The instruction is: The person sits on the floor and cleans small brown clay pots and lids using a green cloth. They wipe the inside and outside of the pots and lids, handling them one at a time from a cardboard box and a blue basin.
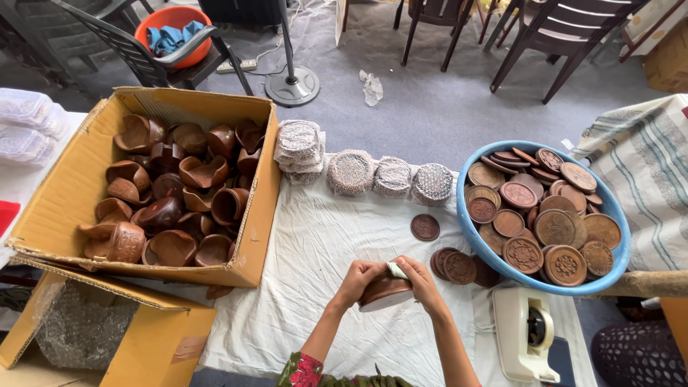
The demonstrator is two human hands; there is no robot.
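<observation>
My left hand (356,280) and my right hand (421,284) together hold a dark brown wooden bowl-like piece (385,292) over the white cloth (315,251). A bit of pale wrap (396,269) sits between my fingers on top of it. Just right of my hands lie three round carved wooden discs (455,266), and a single disc (425,227) lies farther back.
A cardboard box (258,236) of brown wooden cups stands at the left. A blue basin (616,244) full of carved discs sits at the right. Several wrapped bundles (351,172) line the cloth's far edge. A tape dispenser (527,333) is near right; a box of bubble wrap (86,333) near left.
</observation>
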